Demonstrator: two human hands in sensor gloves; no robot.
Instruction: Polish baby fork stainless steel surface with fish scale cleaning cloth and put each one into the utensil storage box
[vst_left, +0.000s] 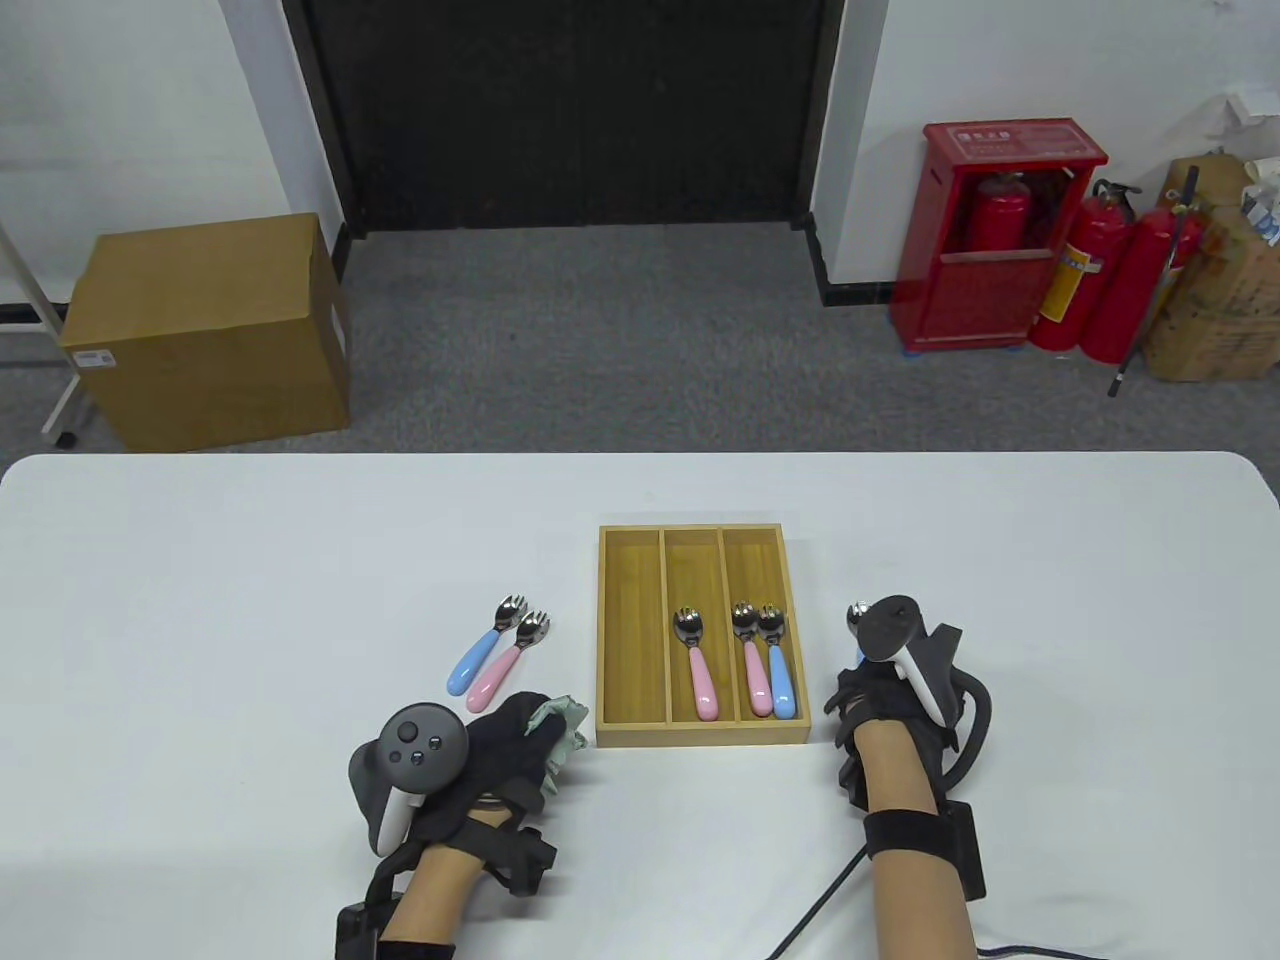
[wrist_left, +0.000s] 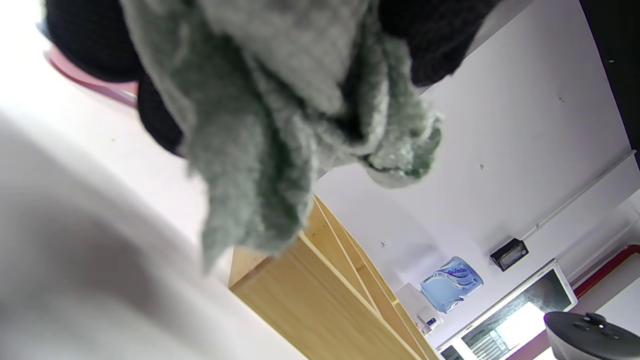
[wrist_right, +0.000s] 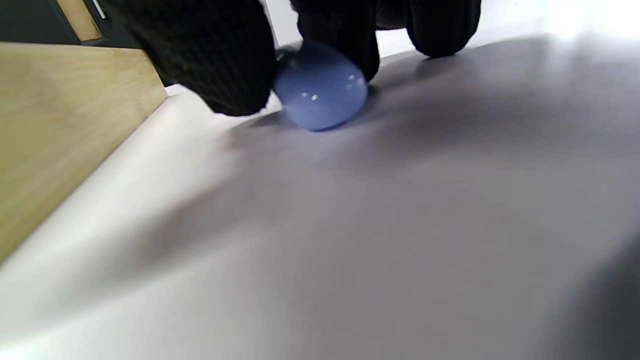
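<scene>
Right hand pinching a blue-handled fork just right of the utensil storage box, handle toward the counter's near edge, steel head away; left hand clutching the cloth beyond the box's left wall.

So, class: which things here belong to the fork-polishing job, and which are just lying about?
Job: cleaning cloth in left hand; blue fork in right hand; two forks on table; storage box with three forks.

Lying about: cardboard box; fire extinguishers.
</scene>
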